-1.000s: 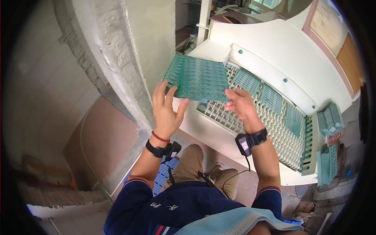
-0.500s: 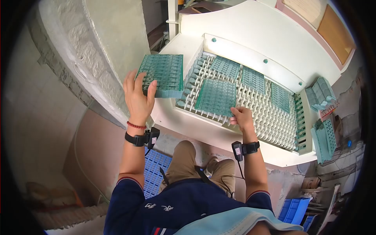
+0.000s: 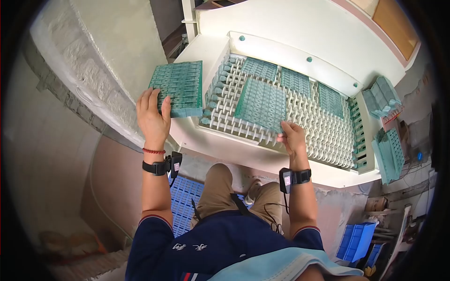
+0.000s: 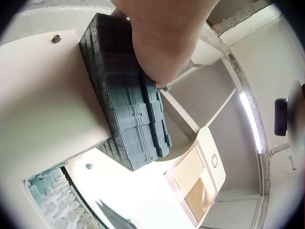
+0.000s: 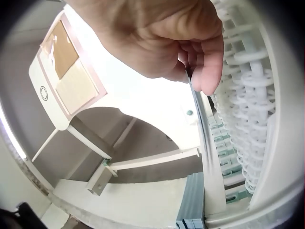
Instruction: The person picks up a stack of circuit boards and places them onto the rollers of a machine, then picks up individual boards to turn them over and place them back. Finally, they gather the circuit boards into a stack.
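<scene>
A thin green circuit board panel lies over the white rollers of a machine. My right hand pinches its near right corner between thumb and fingers. In the right wrist view the panel shows edge-on below the fingertips. My left hand touches the near left side of a stack of similar panels, with thumb and fingers spread. The stack sits on the machine's white ledge, left of the rollers. Seen from the left wrist, the stack's layered edges face the camera.
Three more panels, one of them a panel, lie along the rollers' far side. Bundles of green pieces stand off the machine's right end. A wall rises at the left. A blue crate is at the lower right.
My right hand has carried the panel rightward from above the stack, tilted, down over the rollers. The left hand stayed by the stack. The head view has shifted.
</scene>
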A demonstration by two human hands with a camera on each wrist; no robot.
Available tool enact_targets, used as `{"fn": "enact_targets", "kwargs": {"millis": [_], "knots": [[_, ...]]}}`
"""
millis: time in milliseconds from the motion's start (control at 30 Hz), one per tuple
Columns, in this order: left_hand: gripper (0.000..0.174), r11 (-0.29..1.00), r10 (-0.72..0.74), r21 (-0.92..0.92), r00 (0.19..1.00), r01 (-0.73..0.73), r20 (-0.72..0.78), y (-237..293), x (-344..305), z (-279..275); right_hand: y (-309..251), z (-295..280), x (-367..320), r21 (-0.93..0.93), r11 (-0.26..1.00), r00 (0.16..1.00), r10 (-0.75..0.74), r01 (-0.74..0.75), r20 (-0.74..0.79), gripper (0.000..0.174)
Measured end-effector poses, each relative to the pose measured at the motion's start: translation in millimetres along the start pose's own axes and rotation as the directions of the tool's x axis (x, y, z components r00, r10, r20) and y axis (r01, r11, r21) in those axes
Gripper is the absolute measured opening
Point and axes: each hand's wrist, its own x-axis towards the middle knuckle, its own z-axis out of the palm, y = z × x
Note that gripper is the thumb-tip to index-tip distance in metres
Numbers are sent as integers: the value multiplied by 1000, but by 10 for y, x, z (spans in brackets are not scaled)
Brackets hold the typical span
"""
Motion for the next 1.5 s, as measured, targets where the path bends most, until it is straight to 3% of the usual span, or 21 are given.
{"fn": "enact_targets", "kwargs": {"millis": [200, 267, 367, 567, 633, 667, 733, 800, 900, 967, 1100, 1200, 1267, 1333, 1400, 1433, 1500], "knots": [[31, 1000, -11, 16, 1000, 10, 23, 2, -4, -27, 15, 360, 127, -186, 982, 999, -27, 31, 23, 26], [30, 1000, -1, 23, 1000, 1, 23, -12, -1, -20, -18, 373, 138, -453, 890, 998, -66, 57, -5, 26], [30, 1000, -7, 0, 1000, 7, 13, 2, 2, -25, -142, 241, 123, -577, 810, 986, -160, 100, -55, 27], [30, 1000, -1, 5, 1000, 1, 1, -24, -6, -7, -168, -643, 182, -523, 845, 956, -237, 116, -172, 24], [30, 1000, -5, 2, 1000, 5, -4, -22, -6, -2, -211, -887, 130, -689, 721, 903, -340, 71, -263, 24], [29, 1000, -3, 7, 1000, 3, -5, -18, -6, 1, -206, -1067, 145, -692, 719, 900, -344, 68, -269, 24], [29, 1000, -4, -1, 1000, 4, -3, -15, -9, 1, -190, -1394, 180, -771, 621, 841, -487, 141, -238, 23], [29, 1000, -1, -6, 1000, 1, -2, -13, -10, -8, -249, -1687, 165, -735, 662, 798, -518, 146, -309, 27], [29, 1000, -19, -9, 999, 19, 35, -4, -10, -16, -437, -2033, 67, -714, 697, 775, -488, 69, -401, 29], [28, 1000, -9, -6, 1000, 9, 22, -15, -12, -6, -434, -2408, 100, -800, 599, 744, -523, -26, -416, 27], [28, 1000, -20, 2, 1000, 20, 6, 3, -18, 8, -440, -2578, 16, -861, 493, 719, -554, -124, -421, 27], [28, 1000, -13, 1, 1000, 13, -4, -16, -22, 25, -298, -2412, 61, -944, 315, 696, -657, -94, -289, 29], [28, 1000, 6, 3, 1000, -6, -8, -20, -24, 23, -323, -1854, -23, -992, 104, 739, -674, 77, -13, 32], [28, 1000, 1, 18, 1000, -1, -2, -17, -17, 16, -334, -1322, -67, -952, 85, 732, -661, 293, 167, 32], [28, 1000, 11, 27, 1000, -11, -1, -13, -9, 12, -302, -998, -24, -911, 71, 732, -623, 405, 277, 35], [27, 999, 14, 36, 1000, -14, 2, -14, -14, -1, -267, -916, 21, -908, 73, 729, -624, 412, 281, 35], [27, 1000, 12, 28, 1000, -13, 6, -1, -7, -26, -196, -769, 125, -931, -67, 753, -569, 358, 330, 35]]}}
